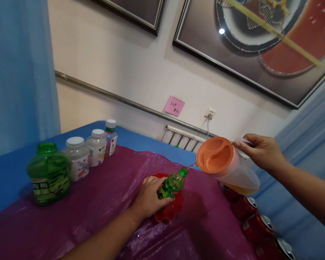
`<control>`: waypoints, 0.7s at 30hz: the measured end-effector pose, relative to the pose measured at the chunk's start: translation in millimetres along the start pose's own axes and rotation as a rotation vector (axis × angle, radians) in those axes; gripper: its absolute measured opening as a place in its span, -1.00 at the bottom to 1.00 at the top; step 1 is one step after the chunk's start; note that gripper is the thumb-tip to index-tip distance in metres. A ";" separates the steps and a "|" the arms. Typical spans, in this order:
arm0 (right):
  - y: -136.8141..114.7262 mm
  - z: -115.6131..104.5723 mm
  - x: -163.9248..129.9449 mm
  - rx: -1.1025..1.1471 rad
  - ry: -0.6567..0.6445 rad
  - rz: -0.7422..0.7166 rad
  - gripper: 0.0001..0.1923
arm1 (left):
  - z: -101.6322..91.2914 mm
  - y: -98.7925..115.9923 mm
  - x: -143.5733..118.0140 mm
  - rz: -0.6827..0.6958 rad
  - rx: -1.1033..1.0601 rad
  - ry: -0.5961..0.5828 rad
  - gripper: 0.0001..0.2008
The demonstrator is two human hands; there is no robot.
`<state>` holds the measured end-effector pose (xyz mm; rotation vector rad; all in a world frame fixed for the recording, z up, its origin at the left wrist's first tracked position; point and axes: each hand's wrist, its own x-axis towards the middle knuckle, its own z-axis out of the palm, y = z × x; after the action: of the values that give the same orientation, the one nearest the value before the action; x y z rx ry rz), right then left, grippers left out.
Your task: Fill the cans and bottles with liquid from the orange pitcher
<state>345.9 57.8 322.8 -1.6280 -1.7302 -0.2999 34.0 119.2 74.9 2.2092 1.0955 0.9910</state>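
Two hands at work — the left hand grips a small green bottle tilted over a red bowl; the right hand grasps a tipped orange-lidded pitcher, its stream reaching the bottle mouth — pitcher liquid remains, so filling looks unfinished.

red bowl mostly hidden behind left hand; sticky note writing illegible.
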 end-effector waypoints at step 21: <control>1.0 9.1 -4.2 0.034 -0.017 0.032 -0.30 | 0.9 2.4 -0.6 -0.003 -0.001 0.005 -0.50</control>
<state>343.5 60.4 313.5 -1.6364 -1.7112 -0.2410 35.6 117.3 75.7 2.2051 1.1001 0.9957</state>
